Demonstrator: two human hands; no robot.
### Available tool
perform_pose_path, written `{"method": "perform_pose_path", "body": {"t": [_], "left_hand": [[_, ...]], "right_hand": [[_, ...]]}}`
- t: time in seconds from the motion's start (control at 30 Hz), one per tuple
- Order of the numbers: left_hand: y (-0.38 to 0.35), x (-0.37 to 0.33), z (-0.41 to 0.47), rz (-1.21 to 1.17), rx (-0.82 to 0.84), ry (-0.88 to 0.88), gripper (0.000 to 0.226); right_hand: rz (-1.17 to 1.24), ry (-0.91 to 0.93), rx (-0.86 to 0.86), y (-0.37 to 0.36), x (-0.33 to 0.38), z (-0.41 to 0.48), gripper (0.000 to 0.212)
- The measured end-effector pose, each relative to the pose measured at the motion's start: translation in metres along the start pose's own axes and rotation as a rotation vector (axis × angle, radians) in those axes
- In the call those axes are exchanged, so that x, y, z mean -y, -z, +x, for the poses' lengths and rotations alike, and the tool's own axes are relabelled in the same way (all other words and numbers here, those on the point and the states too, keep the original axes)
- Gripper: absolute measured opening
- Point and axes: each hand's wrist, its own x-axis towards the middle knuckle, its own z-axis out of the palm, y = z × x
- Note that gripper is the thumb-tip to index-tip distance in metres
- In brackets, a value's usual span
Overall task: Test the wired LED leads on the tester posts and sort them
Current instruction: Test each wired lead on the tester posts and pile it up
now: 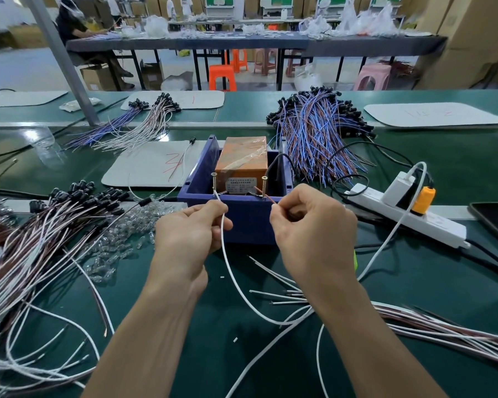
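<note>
**Head view.**
- Tester: blue tray (pixel 243 225) holding orange box (pixel 241 163), at 12 o'clock from the hands, with two screw posts at its near edge.
- Left hand (pixel 189 234): fingers pinch the white lead (pixel 227 261), tip at the left post (pixel 213 183).
- Right hand (pixel 311 225): pinches the brown lead (pixel 268 198), tip at the right post (pixel 264 186).
- LED end: not seen.
- Lead pile (pixel 41 225), 9 o'clock; bundles (pixel 144 122), 11 o'clock.
- Risk: a tip slipping off its post would probably read as a dead LED and get mis-sorted. The slack loop may snag loose leads (pixel 276 294) at 5 o'clock.

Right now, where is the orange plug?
In the head view, the orange plug is on the right, stuck into the white power strip, just right of the white charger.
</note>
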Motion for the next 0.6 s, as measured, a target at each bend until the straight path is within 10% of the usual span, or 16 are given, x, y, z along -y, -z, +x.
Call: {"method": "perform_pose_path", "body": {"t": [0.6], "left_hand": [[0.003,-0.004,-0.009,0.008,0.012,-0.005,0.026]], "right_hand": [[-0.035,0.025,0.066,0.015,0.007,-0.003,0.02]]}}
